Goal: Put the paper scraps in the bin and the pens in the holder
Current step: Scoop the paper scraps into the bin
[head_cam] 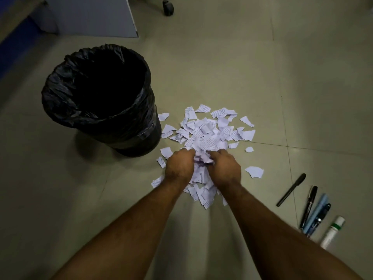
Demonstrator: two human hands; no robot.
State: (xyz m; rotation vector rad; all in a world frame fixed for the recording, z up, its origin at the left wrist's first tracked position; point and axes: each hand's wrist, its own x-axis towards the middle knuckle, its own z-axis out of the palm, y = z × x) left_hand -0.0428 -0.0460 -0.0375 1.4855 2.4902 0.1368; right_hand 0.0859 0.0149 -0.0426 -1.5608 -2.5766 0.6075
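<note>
White paper scraps (210, 134) lie heaped on the floor tiles (262, 67) right of the black-lined bin (96, 93) — left hand (178, 165) and right hand (225, 167) clench a bunch; pens (308, 209) lie right.

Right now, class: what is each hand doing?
Left hand: closed on paper scraps.
Right hand: closed on the same scraps.

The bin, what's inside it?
Inside the bin only its black liner shows, falling into darkness; no scraps visible there. The bottom is too dark to see.
</note>
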